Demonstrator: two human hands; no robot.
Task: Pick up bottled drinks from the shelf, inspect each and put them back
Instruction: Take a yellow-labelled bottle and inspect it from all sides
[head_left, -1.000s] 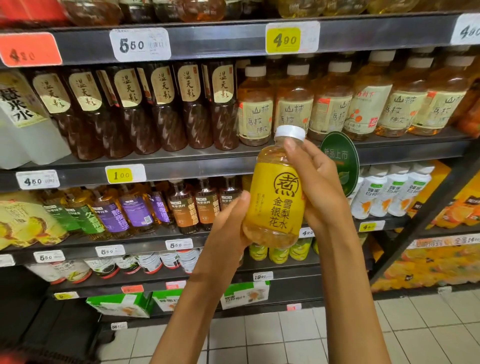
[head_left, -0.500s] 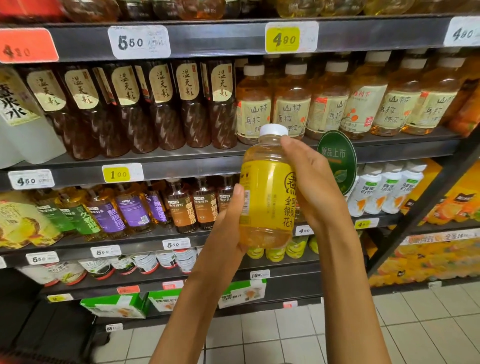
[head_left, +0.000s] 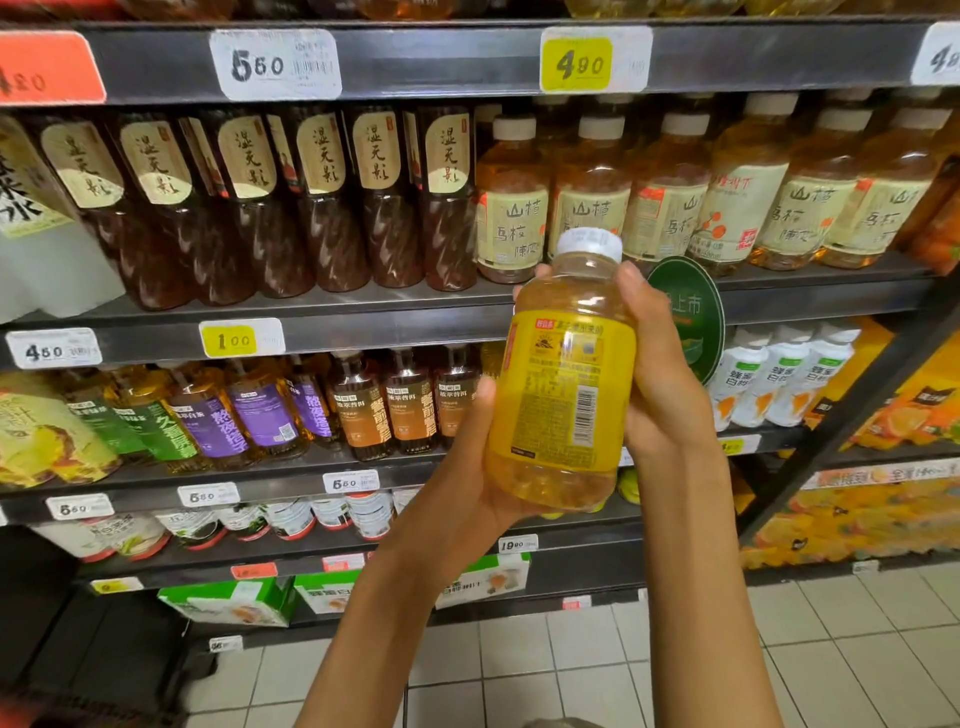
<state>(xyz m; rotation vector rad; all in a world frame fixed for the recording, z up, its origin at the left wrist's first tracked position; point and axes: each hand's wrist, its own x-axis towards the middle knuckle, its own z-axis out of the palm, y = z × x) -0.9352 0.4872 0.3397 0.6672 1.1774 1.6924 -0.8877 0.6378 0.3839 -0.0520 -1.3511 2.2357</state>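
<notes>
Gripping yellow bottle (head_left: 563, 395) w/ both hands, left (head_left: 467, 499) & right (head_left: 665, 384); dark shelf (head_left: 363, 332), tiled floor (head_left: 831, 649).

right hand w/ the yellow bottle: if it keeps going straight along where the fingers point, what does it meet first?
The right hand points up toward the shelves, gripping the yellow bottle. Straight on, it would probably meet the round green sign just behind it, then the row of pale-label amber bottles. Depth is unclear.

Glossy clear plastic bottle (head_left: 563, 374), matt grey metal shelf (head_left: 363, 325)
</notes>
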